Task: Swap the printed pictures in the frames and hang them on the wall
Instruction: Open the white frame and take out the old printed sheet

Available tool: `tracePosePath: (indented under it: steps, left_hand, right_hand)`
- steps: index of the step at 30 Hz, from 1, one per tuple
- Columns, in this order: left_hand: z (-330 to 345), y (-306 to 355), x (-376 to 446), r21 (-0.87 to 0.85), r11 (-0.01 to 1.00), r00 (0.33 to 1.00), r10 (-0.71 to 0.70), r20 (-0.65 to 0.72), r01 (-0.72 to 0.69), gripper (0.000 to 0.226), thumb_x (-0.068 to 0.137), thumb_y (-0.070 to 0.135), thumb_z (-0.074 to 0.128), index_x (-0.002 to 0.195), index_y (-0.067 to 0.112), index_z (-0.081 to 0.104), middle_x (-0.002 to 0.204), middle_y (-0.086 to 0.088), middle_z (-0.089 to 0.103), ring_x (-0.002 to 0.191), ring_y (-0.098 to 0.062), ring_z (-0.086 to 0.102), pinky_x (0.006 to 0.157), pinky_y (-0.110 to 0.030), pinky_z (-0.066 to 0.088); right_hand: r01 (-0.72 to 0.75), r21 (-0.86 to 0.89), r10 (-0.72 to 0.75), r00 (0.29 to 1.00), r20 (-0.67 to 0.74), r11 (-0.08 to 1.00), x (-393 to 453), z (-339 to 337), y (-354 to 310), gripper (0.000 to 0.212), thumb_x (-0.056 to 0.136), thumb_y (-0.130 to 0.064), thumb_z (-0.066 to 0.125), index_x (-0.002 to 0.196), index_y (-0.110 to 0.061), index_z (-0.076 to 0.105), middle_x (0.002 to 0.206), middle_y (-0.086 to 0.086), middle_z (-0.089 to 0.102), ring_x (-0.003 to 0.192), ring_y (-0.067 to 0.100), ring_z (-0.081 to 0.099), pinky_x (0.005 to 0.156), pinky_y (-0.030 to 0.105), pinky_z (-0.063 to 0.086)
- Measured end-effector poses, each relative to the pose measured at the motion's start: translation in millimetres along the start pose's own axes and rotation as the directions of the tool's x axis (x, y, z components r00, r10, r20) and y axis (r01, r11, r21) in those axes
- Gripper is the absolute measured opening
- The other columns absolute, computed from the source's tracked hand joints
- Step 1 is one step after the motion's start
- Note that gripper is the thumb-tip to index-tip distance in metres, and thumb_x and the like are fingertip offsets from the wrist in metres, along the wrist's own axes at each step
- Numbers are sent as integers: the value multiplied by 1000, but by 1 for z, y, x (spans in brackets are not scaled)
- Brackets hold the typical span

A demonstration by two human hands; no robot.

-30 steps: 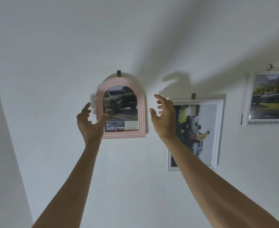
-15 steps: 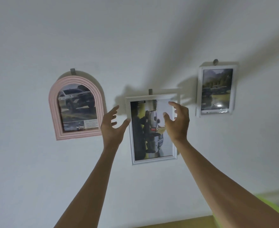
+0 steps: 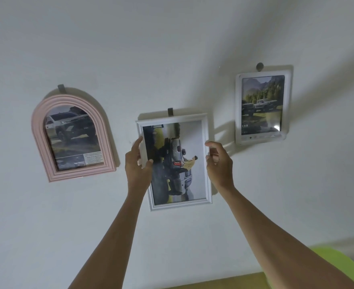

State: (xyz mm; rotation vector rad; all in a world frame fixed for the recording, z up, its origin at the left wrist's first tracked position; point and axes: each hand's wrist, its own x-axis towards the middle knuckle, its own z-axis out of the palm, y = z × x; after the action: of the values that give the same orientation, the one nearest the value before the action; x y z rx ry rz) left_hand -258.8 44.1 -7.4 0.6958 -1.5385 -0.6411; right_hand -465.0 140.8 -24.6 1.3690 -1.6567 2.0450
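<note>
While the left hand (image 3: pixel 137 163) grips the white frame's (image 3: pixel 205 155) left edge, the right hand (image 3: pixel 218 163) hovers beside.

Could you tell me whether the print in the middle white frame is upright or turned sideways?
Sideways. In the white frame, the print's truck runs nose-down along the frame's height, while the frame hangs in portrait on its hook.

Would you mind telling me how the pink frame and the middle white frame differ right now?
The pink frame is arched on top; the white frame is rectangular. The pink frame hangs untouched, while the left hand holds the white frame's left edge and the right hand hovers at its right edge. The pink frame's truck print sits upright; the white frame's print lies sideways. Both hang from grey hooks and show vehicles.
</note>
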Motion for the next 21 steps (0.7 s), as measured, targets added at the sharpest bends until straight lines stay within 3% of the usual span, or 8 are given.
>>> tracePosePath:
  steps: [5, 9, 12, 16, 21]
  left_hand:
    - [-3, -6, 2, -8, 1000, 1000, -21, -12, 21, 80, 85, -16, 56, 140, 43, 49, 132, 0, 54, 116, -25, 56, 91, -49, 58]
    - [-6, -3, 0, -56, 998, 999, -30, 11, 31, 85, 83, -19, 51, 139, 45, 50, 133, -3, 58, 112, -26, 62, 82, -40, 62]
    - [-10, 2, -2, -72, 997, 999, -34, 18, 35, 84, 83, -17, 51, 137, 47, 51, 134, -2, 58, 111, -26, 62, 80, -40, 63]
    - [-19, 13, -7, -89, 995, 999, -30, 39, 34, 83, 82, -18, 52, 138, 44, 51, 133, -4, 59, 108, -24, 63, 74, -28, 62]
    - [-37, 30, -19, -114, 992, 996, -42, 81, 51, 79, 84, -17, 50, 143, 37, 49, 121, -4, 66, 99, -21, 66, 67, -23, 59]
  right_hand:
    - [-16, 1, 16, 1000, -20, 1000, 4, 6, 3, 41, 94, 6, 55, 119, -26, 59, 122, 5, 64, 100, 19, 62, 87, 26, 57]
    - [-45, -15, 45, 999, -29, 999, 2, 6, -3, 41, 95, 7, 53, 120, -25, 59, 125, 5, 62, 100, 13, 59, 82, 8, 47]
    - [-53, -15, 52, 997, -51, 998, -2, 3, -11, 44, 94, 9, 52, 119, -26, 59, 124, 5, 62, 97, 11, 57, 84, 18, 53]
    - [-49, -38, 46, 996, -73, 998, -6, -4, -25, 47, 92, 11, 50, 117, -27, 59, 121, 2, 62, 92, 3, 56, 88, 27, 55]
    - [-56, -39, 53, 996, -68, 998, -19, -13, -51, 47, 90, 13, 48, 118, -22, 61, 117, -4, 61, 103, 19, 58, 90, 32, 53]
